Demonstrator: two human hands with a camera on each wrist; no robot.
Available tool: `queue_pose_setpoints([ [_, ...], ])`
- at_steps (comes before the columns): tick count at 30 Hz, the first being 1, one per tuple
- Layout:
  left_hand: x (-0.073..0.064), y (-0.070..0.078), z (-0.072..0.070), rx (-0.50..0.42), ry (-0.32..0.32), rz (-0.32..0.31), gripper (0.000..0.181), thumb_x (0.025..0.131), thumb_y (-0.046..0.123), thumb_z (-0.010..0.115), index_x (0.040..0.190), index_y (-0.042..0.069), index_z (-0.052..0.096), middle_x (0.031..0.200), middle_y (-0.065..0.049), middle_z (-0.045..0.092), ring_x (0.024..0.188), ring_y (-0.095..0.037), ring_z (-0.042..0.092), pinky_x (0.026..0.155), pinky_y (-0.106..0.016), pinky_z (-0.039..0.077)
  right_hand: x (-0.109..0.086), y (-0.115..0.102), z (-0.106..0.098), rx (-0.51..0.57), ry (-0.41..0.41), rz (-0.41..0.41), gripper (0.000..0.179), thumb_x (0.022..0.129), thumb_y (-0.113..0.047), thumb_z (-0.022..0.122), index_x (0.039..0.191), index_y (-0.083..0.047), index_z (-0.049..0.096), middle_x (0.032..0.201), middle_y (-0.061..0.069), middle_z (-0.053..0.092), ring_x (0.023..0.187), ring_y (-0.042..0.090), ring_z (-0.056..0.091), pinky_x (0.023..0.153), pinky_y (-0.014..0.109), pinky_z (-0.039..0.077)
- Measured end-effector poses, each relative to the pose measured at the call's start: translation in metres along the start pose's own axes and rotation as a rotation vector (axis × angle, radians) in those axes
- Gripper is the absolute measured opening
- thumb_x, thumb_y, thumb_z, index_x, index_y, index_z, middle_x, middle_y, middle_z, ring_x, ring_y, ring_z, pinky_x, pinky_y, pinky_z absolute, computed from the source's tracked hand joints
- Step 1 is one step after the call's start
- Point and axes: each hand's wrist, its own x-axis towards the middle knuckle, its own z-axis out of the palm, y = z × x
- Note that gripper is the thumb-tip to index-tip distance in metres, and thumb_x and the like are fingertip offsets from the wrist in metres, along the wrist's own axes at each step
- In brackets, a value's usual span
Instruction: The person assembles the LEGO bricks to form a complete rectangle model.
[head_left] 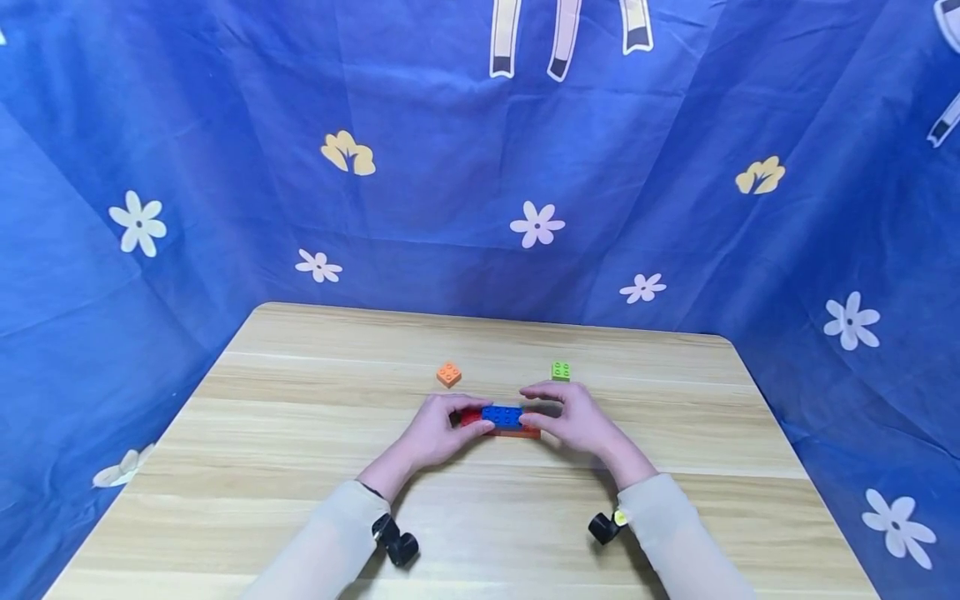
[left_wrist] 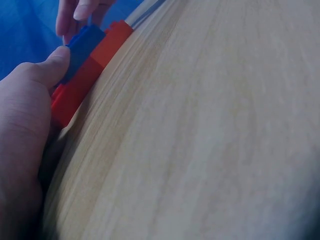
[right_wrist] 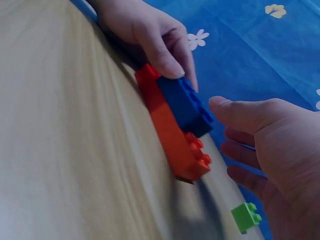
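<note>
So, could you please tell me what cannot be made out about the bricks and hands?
Head view: the middle top of the red-orange base, covered by the blue brick.
Left wrist view: fingertips of the left hand, hidden behind the hand and brick.
Left wrist view: most of the right hand, cut off by the top edge.

Stacked studded plastic bricks (right_wrist: 180, 107) are coloured blue, red and orange; the blue cloth backdrop (head_left: 450, 200) is printed with white flowers (head_left: 537, 225).
</note>
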Motion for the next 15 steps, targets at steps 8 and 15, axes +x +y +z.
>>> queue_pose_setpoints([
  [8, 0.0, 0.001, -0.001, -0.013, 0.0, -0.029, 0.041, 0.09, 0.033, 0.087, 0.127, 0.016, 0.079, 0.123, 0.002, 0.076, 0.114, -0.015, 0.069, 0.099, -0.037, 0.055, -0.001, 0.006, -0.013, -0.036, 0.08, 0.011, 0.043, 0.093, -0.015, 0.085, 0.13, 0.002, 0.073, 0.13, 0.01, 0.073, 0.127, 0.03, 0.064, 0.109, 0.05, 0.05],
  [15, -0.001, 0.001, 0.0, -0.026, 0.002, -0.037, 0.041, 0.09, 0.034, 0.087, 0.126, 0.015, 0.079, 0.122, 0.002, 0.076, 0.113, -0.014, 0.07, 0.098, -0.035, 0.055, 0.002, 0.02, -0.024, -0.025, 0.165, 0.006, 0.045, 0.089, -0.009, 0.086, 0.131, 0.002, 0.071, 0.13, 0.014, 0.072, 0.123, 0.038, 0.066, 0.107, 0.053, 0.05],
])
